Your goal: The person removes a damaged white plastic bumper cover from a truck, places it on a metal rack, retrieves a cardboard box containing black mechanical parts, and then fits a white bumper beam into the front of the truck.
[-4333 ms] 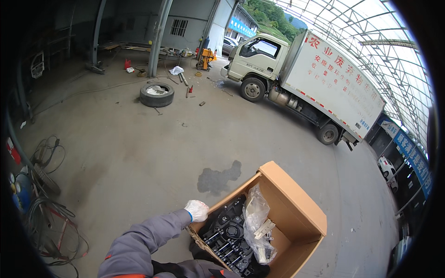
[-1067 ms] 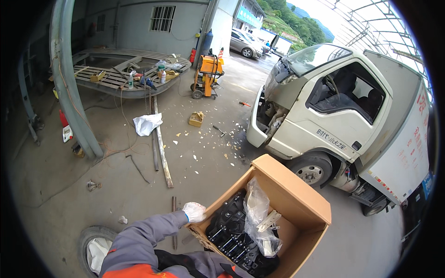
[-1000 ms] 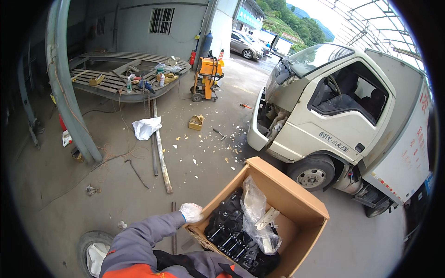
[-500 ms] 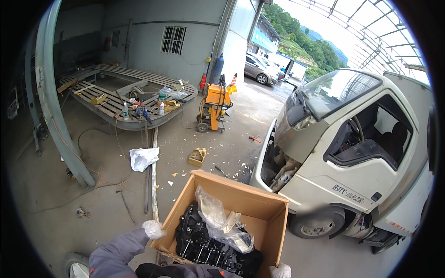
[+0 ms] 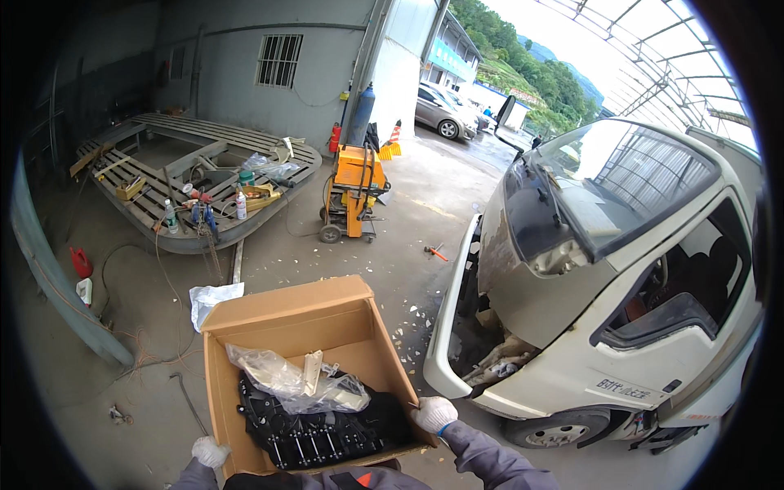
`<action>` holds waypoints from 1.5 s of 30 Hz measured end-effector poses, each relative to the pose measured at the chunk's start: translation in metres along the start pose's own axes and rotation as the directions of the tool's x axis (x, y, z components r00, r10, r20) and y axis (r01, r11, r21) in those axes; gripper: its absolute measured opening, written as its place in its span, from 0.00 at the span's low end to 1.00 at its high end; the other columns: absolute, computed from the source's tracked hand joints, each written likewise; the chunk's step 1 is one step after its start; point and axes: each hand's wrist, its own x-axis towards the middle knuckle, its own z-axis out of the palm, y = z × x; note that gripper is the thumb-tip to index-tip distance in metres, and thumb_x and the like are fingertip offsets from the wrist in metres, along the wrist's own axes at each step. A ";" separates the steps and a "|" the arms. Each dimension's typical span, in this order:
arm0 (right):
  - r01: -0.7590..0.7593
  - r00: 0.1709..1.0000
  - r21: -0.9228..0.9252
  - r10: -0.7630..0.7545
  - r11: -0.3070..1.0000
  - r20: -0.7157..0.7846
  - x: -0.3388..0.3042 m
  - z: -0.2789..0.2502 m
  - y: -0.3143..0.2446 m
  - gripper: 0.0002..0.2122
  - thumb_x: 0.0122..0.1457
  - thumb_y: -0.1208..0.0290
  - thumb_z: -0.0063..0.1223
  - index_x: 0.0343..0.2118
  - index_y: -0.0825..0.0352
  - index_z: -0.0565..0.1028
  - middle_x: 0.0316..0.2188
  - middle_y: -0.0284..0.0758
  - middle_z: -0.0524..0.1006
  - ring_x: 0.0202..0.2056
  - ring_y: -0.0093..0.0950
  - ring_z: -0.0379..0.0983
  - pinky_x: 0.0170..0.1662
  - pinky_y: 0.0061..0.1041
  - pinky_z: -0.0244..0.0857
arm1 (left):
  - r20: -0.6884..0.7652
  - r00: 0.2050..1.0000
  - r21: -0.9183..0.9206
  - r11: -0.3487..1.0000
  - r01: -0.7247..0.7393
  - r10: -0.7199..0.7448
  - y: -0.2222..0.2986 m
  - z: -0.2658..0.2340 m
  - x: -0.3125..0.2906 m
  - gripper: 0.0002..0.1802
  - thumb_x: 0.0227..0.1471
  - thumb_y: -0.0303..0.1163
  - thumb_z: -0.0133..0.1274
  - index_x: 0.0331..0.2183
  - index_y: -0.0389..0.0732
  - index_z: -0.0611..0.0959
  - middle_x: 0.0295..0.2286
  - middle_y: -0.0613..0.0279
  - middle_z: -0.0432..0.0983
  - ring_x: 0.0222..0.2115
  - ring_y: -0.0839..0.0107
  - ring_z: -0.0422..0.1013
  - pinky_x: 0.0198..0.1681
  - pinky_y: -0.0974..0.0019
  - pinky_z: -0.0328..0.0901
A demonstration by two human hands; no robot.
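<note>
An open cardboard box (image 5: 290,304) is held in front of me, its far flap folded outward. My left hand (image 5: 211,452), in a white knitted glove, is closed on the box's near left edge. With the same kind of glove, my right hand (image 5: 434,415) grips the right wall near its lower corner. Inside lies a black moulded part (image 5: 314,437) with a row of bright metal rods or bolts. A crumpled clear plastic bag (image 5: 282,382) with pale pieces in or under it rests on top. The fingers' undersides are hidden by the box.
A white truck (image 5: 563,327) with its front opened up stands close on the right. Ahead are an orange wheeled machine (image 5: 357,192) and a hammer (image 5: 437,253) among scattered chips. A slatted metal frame (image 5: 196,237) bears tools at left; a post (image 5: 61,286) and cables stand nearer.
The box has shifted left in the picture, and the truck's front looks nearer. My right hand has moved up into fuller view on the box's right wall; both hands keep hold.
</note>
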 end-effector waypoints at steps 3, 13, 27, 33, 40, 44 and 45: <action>0.076 0.990 0.008 -0.076 0.997 0.120 0.097 -0.013 -0.013 0.19 0.58 0.54 0.50 0.38 0.67 0.82 0.33 0.49 0.82 0.38 0.47 0.81 0.45 0.44 0.74 | 0.152 0.974 -0.049 0.983 0.177 -0.168 0.004 -0.006 0.005 0.25 0.37 0.53 0.63 0.22 0.37 0.87 0.25 0.46 0.83 0.29 0.51 0.81 0.38 0.53 0.75; 0.628 0.772 -0.011 -0.621 0.778 0.135 0.421 -0.045 -0.079 0.14 0.54 0.64 0.50 0.33 0.65 0.85 0.32 0.47 0.83 0.36 0.44 0.82 0.43 0.43 0.76 | -0.218 0.558 0.117 0.546 0.830 -0.801 0.189 0.053 -0.042 0.27 0.34 0.51 0.69 0.27 0.35 0.87 0.23 0.44 0.82 0.28 0.47 0.80 0.35 0.47 0.74; 0.956 0.275 -0.016 -0.873 0.293 0.403 0.585 0.000 -0.220 0.15 0.55 0.62 0.49 0.36 0.65 0.84 0.33 0.47 0.83 0.37 0.45 0.82 0.42 0.43 0.76 | 0.328 0.060 -0.395 -0.079 0.915 -0.943 0.365 0.127 -0.056 0.28 0.45 0.52 0.64 0.33 0.33 0.87 0.29 0.41 0.83 0.33 0.51 0.81 0.37 0.53 0.73; 0.986 0.130 0.033 -0.885 0.162 0.446 0.623 0.024 -0.285 0.14 0.55 0.62 0.51 0.34 0.64 0.83 0.31 0.46 0.83 0.35 0.46 0.82 0.41 0.45 0.75 | 0.321 -0.003 -0.295 -0.103 0.950 -0.947 0.443 0.109 -0.038 0.24 0.47 0.49 0.63 0.32 0.34 0.87 0.29 0.43 0.83 0.34 0.49 0.81 0.39 0.51 0.73; 0.997 -0.079 0.052 -0.784 -0.059 0.616 0.659 0.051 -0.380 0.15 0.56 0.62 0.50 0.38 0.65 0.83 0.37 0.47 0.83 0.40 0.45 0.81 0.44 0.43 0.75 | 0.408 -0.390 -0.176 -0.490 0.854 -0.825 0.526 0.064 0.070 0.22 0.47 0.45 0.62 0.33 0.34 0.86 0.31 0.41 0.83 0.37 0.47 0.80 0.42 0.50 0.72; 0.974 -0.223 0.119 -0.761 -0.191 0.609 0.677 0.079 -0.433 0.16 0.55 0.59 0.50 0.34 0.66 0.83 0.33 0.48 0.83 0.37 0.46 0.81 0.42 0.44 0.75 | 0.451 -0.503 -0.270 -0.650 0.710 -0.737 0.565 0.022 0.135 0.20 0.47 0.44 0.64 0.34 0.36 0.87 0.32 0.44 0.83 0.39 0.49 0.79 0.45 0.52 0.72; 0.962 -0.273 0.153 -0.743 -0.228 0.610 0.677 0.081 -0.450 0.16 0.56 0.59 0.50 0.34 0.66 0.83 0.33 0.48 0.83 0.37 0.46 0.81 0.42 0.44 0.75 | 0.437 -0.541 -0.254 -0.676 0.692 -0.719 0.575 0.024 0.141 0.20 0.47 0.45 0.64 0.34 0.36 0.87 0.33 0.44 0.83 0.39 0.49 0.79 0.45 0.52 0.72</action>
